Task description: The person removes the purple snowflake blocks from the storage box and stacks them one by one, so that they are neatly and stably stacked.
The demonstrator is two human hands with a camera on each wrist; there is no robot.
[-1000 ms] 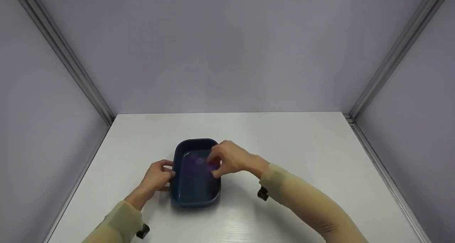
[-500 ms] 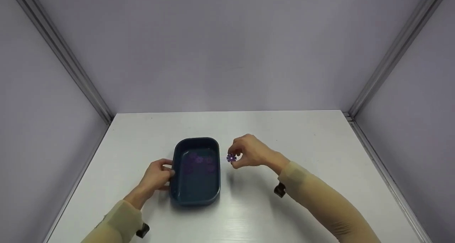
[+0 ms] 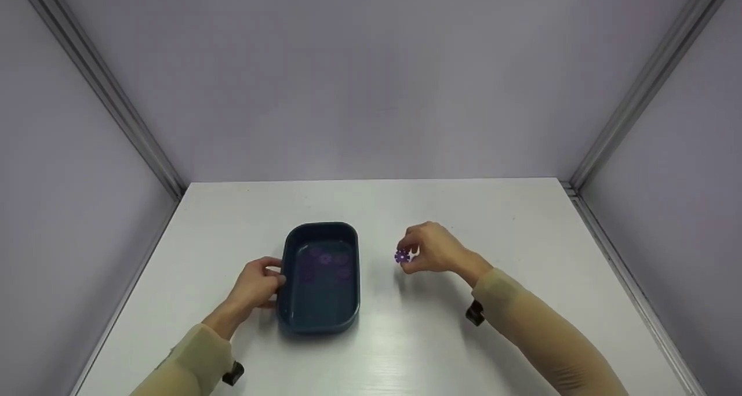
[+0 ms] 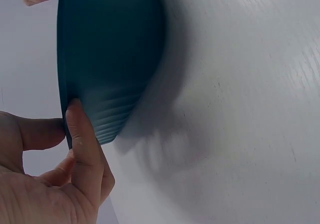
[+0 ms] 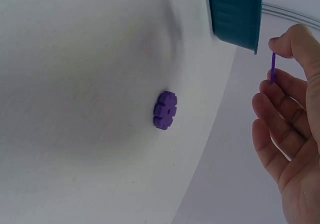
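Head view, left to right, with the tub as my landmark. My left hand [image 3: 255, 286] grips the tub [image 3: 320, 277] at its left rim, thumb over the edge and fingers curled against the outer wall; the left wrist view shows the thumb [image 4: 82, 134] pressed on the ribbed blue side. The tub sits flat on the white table [image 3: 522, 233], long axis running away from me. Inside it I count several purple flower-shaped pieces [image 3: 326, 259] lying on the floor of the tub. Right of the tub, well clear of its rim, my right hand [image 3: 436, 250] is raised above the table and pinches one purple piece [image 3: 402, 257] between thumb and fingertips, a narrow grip. Right wrist view: that piece [image 5: 272, 68] shows edge-on between the fingertips, and another purple flower piece [image 5: 165, 110] lies flat on the table right of the tub.
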